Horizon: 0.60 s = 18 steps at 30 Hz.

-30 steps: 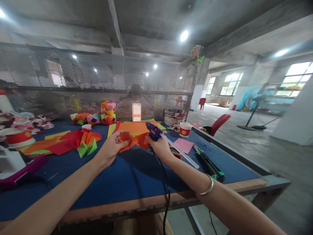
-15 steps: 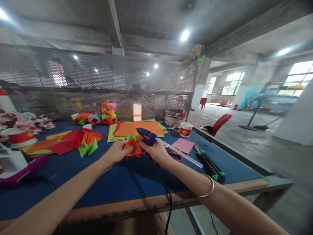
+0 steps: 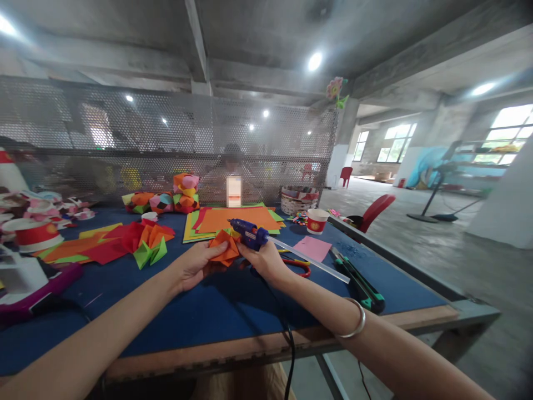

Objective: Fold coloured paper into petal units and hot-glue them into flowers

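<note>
Between my hands is a folded orange paper piece (image 3: 225, 250), pinched at its left side by my left hand (image 3: 199, 265), fingers closed on it. My right hand (image 3: 264, 260) is wrapped round a blue hot glue gun (image 3: 250, 233), whose nozzle points up and left over the folded paper. A long clear glue stick (image 3: 312, 261) sticks out of the gun's back. My right fingertips are beside the paper's right edge; whether they touch it I cannot tell. Scissors with red and yellow handles (image 3: 303, 268) lie partly hidden behind my right hand.
Stacked coloured paper sheets (image 3: 235, 219) lie ahead. Folded paper shapes (image 3: 152, 244) are at left, near a red-and-white cup (image 3: 31, 234). Box cutters (image 3: 358, 280), a pink paper square (image 3: 313, 248) and a paper cup (image 3: 317, 220) sit right. The black cord (image 3: 291, 344) hangs over the table edge.
The orange paper has turned in my left hand, and the yellow-green part behind it no longer shows clearly. The glue gun's nozzle has shifted slightly left and down.
</note>
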Tool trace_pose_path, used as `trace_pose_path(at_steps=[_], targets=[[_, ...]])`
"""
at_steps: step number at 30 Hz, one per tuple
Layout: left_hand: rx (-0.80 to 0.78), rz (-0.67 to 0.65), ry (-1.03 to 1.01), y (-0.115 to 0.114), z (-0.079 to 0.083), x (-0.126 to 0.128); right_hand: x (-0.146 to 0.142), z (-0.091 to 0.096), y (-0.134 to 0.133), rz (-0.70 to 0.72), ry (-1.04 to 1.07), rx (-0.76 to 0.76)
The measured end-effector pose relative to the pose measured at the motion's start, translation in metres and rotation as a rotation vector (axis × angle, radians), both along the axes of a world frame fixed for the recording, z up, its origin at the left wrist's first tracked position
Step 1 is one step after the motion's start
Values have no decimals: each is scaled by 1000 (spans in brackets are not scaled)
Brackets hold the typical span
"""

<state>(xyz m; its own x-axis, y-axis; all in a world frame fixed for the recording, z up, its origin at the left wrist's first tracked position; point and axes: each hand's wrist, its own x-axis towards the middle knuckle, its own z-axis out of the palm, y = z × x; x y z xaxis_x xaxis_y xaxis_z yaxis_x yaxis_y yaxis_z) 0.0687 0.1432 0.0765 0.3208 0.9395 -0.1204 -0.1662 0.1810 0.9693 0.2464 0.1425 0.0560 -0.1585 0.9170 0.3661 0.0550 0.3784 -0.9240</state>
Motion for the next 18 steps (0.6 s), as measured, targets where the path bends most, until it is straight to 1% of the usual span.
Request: trace_pose_path(at_steps=[4,7,10,13,18], targets=[[64,63,-14,3,-3,-1,-3,5,-3,8,38,-11],[115,141,-36,5,-3,-1,-4,8,-5,15,74,-16],[195,207,-25,5,-3,0,-4,9,-7,32,41,2],[264,201,30,4,-3,0,-4,8,-7,53,-5,-15],[284,187,41,3,-4,0,-5,6,-6,51,6,-14]])
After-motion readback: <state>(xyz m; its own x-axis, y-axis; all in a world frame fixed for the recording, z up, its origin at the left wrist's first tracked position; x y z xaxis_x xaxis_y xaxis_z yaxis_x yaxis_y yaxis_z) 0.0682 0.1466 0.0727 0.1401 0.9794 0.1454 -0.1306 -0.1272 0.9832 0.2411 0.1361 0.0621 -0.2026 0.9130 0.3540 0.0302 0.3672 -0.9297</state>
